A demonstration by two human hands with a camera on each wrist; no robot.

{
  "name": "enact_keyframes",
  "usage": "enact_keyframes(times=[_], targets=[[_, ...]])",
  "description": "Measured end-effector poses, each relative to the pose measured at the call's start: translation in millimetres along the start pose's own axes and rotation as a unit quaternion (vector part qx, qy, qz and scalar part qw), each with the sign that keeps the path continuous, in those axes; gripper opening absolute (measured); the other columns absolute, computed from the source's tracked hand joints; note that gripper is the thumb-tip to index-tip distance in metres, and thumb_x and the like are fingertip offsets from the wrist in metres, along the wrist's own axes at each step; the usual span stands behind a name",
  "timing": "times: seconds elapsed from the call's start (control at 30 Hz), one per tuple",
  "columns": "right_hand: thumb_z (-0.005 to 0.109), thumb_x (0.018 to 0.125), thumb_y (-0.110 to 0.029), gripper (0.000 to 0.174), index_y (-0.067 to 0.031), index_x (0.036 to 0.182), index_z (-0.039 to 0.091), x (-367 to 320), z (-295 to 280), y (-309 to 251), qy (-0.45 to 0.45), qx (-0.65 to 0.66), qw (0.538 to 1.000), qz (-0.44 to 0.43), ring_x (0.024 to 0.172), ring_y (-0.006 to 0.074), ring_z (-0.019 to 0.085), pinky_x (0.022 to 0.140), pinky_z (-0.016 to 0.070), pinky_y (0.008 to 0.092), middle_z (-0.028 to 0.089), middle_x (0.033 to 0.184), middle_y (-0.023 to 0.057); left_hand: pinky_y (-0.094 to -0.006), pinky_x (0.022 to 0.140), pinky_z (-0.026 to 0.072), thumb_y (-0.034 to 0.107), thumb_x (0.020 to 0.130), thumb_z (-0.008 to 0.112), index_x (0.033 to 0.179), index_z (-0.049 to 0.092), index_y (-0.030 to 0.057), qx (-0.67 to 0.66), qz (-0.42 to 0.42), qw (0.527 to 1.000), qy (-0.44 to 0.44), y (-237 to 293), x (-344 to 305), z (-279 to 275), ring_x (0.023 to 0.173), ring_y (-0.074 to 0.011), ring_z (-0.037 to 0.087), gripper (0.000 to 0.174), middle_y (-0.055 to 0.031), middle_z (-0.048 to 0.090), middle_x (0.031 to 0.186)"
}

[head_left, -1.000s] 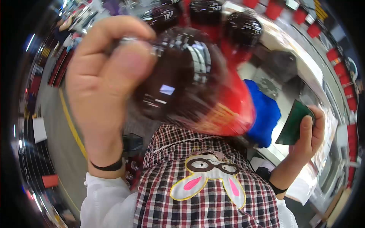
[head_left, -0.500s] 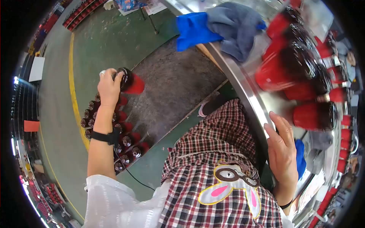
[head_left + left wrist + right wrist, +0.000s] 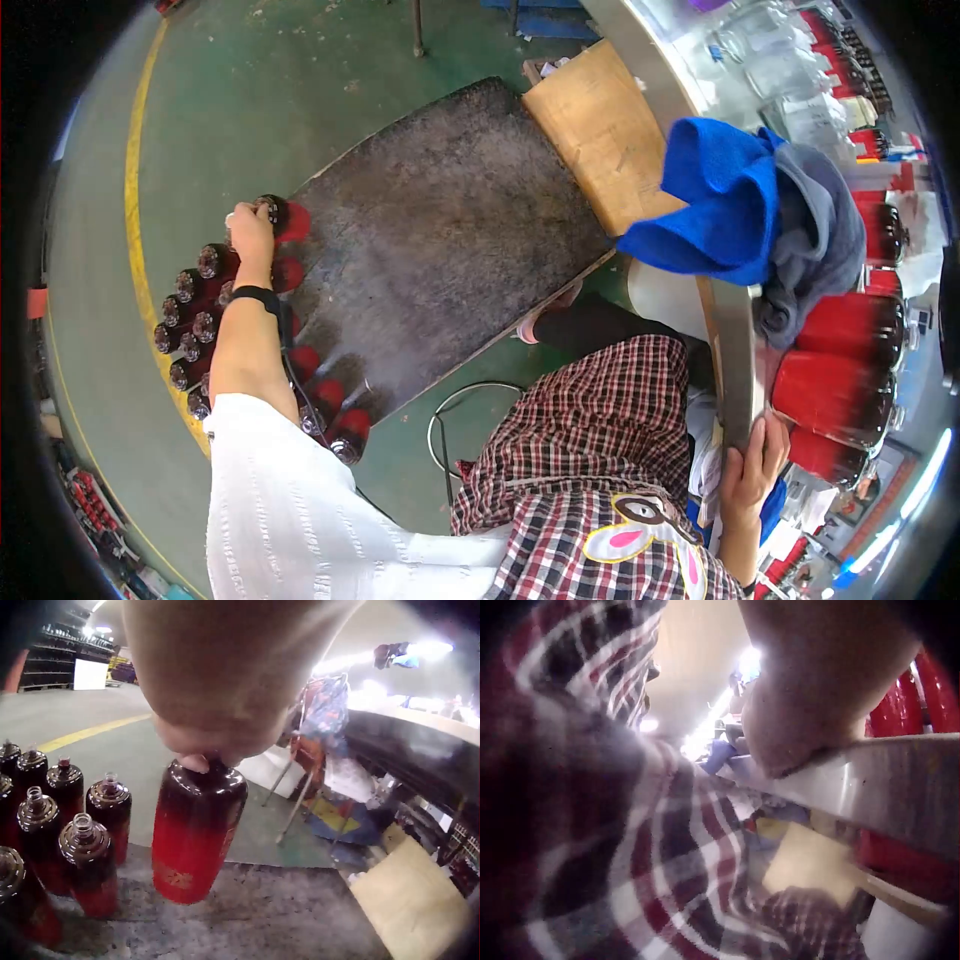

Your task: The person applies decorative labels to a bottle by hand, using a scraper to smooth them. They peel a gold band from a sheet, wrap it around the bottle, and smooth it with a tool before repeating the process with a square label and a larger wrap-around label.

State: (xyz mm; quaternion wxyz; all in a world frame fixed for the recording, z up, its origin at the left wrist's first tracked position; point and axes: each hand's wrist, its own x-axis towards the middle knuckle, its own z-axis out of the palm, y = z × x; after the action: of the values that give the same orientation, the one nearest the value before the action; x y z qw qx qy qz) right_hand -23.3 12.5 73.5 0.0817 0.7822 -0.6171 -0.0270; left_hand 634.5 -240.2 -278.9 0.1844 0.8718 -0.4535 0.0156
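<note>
My left hand [image 3: 250,228] grips the neck of a glass bottle [image 3: 196,832], glossy black at the shoulder and fading to red, with faint gold lettering low on its side. It hangs upright, slightly tilted, at the far end of a group of matching bottles [image 3: 88,859] whose open necks point up. These stand along the left end of a dark, worn board [image 3: 440,220]. Over at the right, my right hand [image 3: 755,470] rests on the metal edge of the worktable [image 3: 738,365], fingers fairly straight, close beside several red and black bottles [image 3: 835,395].
A blue cloth [image 3: 705,215] and a grey cloth [image 3: 820,230] hang over the worktable edge. Clear glass bottles [image 3: 785,70] stand farther back on it. A tan panel [image 3: 605,130] adjoins the dark board. A yellow line [image 3: 137,170] crosses the green floor.
My left hand has brought the bottle down from close before my head to the bottle group. The right hand has let go of a dark green piece and come to the worktable edge.
</note>
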Motion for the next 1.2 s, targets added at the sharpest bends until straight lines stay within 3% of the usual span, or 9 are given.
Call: enact_keyframes(times=[0.13,0.7,0.77,0.83,0.9,0.97,1.03,1.1,1.2], targets=[[0.058,0.093,-0.009,0.049,0.0025,0.139,0.044,-4.1,-4.7,6.7,-0.015,-0.019,1.000,0.005,0.122,0.0489,0.046,0.104,0.0364,0.0577,0.047,0.137,0.0268,-0.0497,0.086,0.0506,0.028,0.087,0.069,0.103,0.065,-0.0009,0.002,-0.061,0.998,-0.023,-19.8,34.9,26.1,0.097,-0.0435,0.063,0.033,-0.0277,0.064,0.102],[0.058,0.095,-0.016,0.051,0.0016,0.141,0.042,-3.2,-3.6,10.0,-0.028,-0.021,0.999,0.015,0.122,0.0495,0.046,0.105,0.0342,0.0588,0.046,0.138,0.0269,-0.0498,0.089,0.0510,0.038,0.089,0.063,0.115,0.059,-0.0001,0.125,-0.016,0.983,-0.131,-30.3,58.5,78.7,0.104,-0.0430,0.063,0.046,-0.0274,0.062,0.113],[0.068,0.082,-0.009,0.051,0.0040,0.129,0.053,-0.8,0.4,4.7,-0.026,-0.019,0.999,0.044,0.121,0.0485,0.048,0.104,0.0360,0.0582,0.048,0.135,0.0257,-0.0496,0.089,0.0508,0.043,0.087,0.066,0.128,0.054,0.0040,0.160,-0.025,0.972,-0.169,2.2,35.9,49.6,0.110,-0.0401,0.062,0.057,-0.0218,0.062,0.120],[0.076,0.071,-0.005,0.054,0.0016,0.122,0.058,7.1,4.5,-4.2,-0.018,-0.012,0.999,0.049,0.117,0.0453,0.051,0.099,0.0414,0.0549,0.054,0.129,0.0219,-0.0480,0.097,0.0470,0.040,0.087,0.068,0.137,0.049,0.0035,0.117,0.006,0.987,-0.107,33.6,1.8,30.9,0.117,-0.0387,0.058,0.065,-0.0197,0.061,0.126],[0.078,0.068,-0.008,0.055,-0.0027,0.120,0.060,14.7,22.5,-10.7,0.030,0.054,0.998,0.021,0.112,0.0412,0.054,0.093,0.0448,0.0521,0.055,0.129,0.0193,-0.0464,0.103,0.0424,0.028,0.092,0.065,0.134,0.052,-0.0025,-0.046,0.120,0.992,-0.012,51.8,-34.2,41.9,0.120,-0.0404,0.055,0.054,-0.0225,0.057,0.132],[0.075,0.073,-0.017,0.054,-0.0091,0.125,0.060,22.2,30.4,-23.1,0.039,0.053,0.997,0.031,0.118,0.0331,0.053,0.092,0.0461,0.0469,0.055,0.133,0.0106,-0.0415,0.103,0.0434,0.015,0.096,0.058,0.127,0.057,-0.0048,-0.282,0.217,0.935,0.003,110.0,-91.7,9.2,0.117,-0.0341,0.057,0.037,-0.0207,0.060,0.128],[0.074,0.075,-0.020,0.058,-0.0117,0.130,0.058,26.7,44.5,-31.4,0.047,0.070,0.996,0.024,0.120,0.0295,0.052,0.086,0.0478,0.0444,0.053,0.135,0.0067,-0.0320,0.095,0.0470,0.011,0.097,0.056,0.115,0.063,-0.0037,-0.502,0.189,0.829,-0.159,176.4,-154.0,-53.8,0.107,-0.0206,0.060,0.024,-0.0124,0.064,0.115],[0.069,0.078,-0.019,0.052,-0.0106,0.129,0.059,36.8,41.6,-35.5,0.086,0.110,0.990,-0.002,0.122,0.0290,0.051,0.083,0.0479,0.0441,0.053,0.135,0.0069,-0.0309,0.089,0.0494,0.010,0.096,0.056,0.106,0.066,-0.0015,-0.590,0.204,0.712,-0.322,234.3,-205.4,-135.8,0.098,-0.0169,0.061,0.018,-0.0107,0.064,0.112],[0.067,0.080,-0.016,0.044,-0.0084,0.123,0.062,27.3,33.0,-48.8,0.156,0.169,0.972,-0.042,0.122,0.0293,0.052,0.083,0.0482,0.0424,0.055,0.133,0.0091,-0.0307,0.081,0.0499,0.009,0.095,0.055,0.114,0.061,-0.0015,-0.677,0.349,0.566,-0.315,314.6,-258.4,-213.6,0.090,-0.0168,0.060,0.023,-0.0124,0.063,0.114]])
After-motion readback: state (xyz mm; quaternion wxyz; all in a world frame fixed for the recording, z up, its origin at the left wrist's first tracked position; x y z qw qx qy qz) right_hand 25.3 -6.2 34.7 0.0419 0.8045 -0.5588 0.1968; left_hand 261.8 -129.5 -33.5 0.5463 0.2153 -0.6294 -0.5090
